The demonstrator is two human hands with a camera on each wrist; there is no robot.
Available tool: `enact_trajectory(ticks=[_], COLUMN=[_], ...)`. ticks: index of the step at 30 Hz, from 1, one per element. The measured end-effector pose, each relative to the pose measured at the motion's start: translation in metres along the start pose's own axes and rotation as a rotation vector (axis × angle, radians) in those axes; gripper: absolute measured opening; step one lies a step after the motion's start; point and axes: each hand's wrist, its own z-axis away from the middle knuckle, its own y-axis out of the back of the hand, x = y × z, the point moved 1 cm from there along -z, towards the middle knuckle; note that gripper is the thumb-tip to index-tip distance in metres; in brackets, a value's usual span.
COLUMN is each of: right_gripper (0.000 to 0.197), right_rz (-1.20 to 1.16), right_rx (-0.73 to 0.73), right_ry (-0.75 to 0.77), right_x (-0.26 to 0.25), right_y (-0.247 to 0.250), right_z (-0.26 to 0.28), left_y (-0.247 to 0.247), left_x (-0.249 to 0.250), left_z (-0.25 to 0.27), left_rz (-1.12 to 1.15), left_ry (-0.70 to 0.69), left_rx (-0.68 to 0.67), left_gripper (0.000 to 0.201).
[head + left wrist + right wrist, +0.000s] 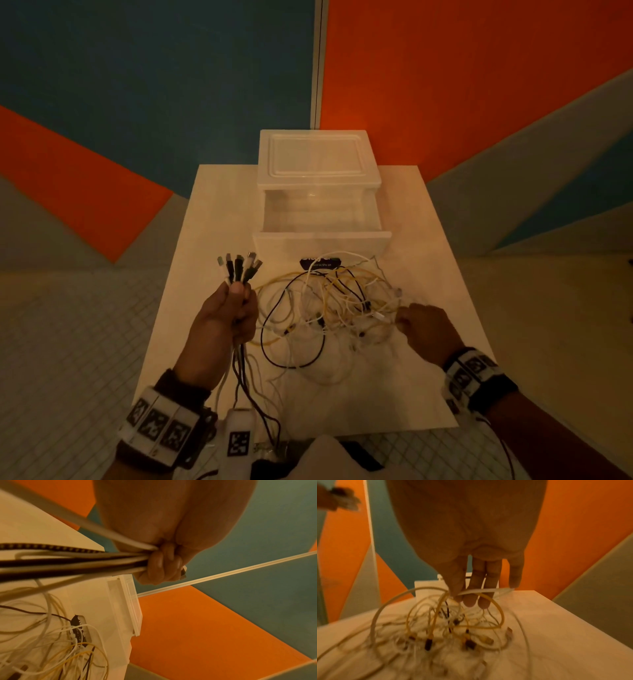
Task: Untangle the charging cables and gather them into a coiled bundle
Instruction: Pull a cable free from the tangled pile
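Observation:
My left hand (239,303) is raised over the table's left side and grips a bunch of cable ends (239,269), the plugs fanned upward. Their white and dark cords hang below the fist toward the table's near edge. In the left wrist view the curled fingers (161,563) close round those cords (85,561). A tangle of yellow, white and black cables (335,308) lies mid-table. My right hand (402,317) is at the tangle's right edge. In the right wrist view its thumb and fingertips (462,595) pinch a white cable (488,590) above the heap (445,628).
A white table (428,240) carries everything. At its back stands a translucent plastic drawer unit (318,161) with its drawer (322,240) pulled open toward me. A black label (320,263) lies just in front of it. Orange and teal walls surround the table.

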Motion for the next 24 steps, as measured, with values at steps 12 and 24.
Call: enact_trajectory(ticks=[12, 24], right_gripper=[0.023, 0.026], right_rz=[-0.175, -0.092], right_rx=[-0.400, -0.541], right_ry=[-0.095, -0.268], right_x=[-0.015, -0.016], right_y=[-0.024, -0.030], right_z=[0.001, 0.008], left_y=[0.006, 0.012], left_x=[0.000, -0.005], left_z=[-0.005, -0.009], left_rz=[0.003, 0.011], left_ry=[-0.001, 0.018], left_rx=[0.010, 0.012], left_gripper=[0.024, 0.024])
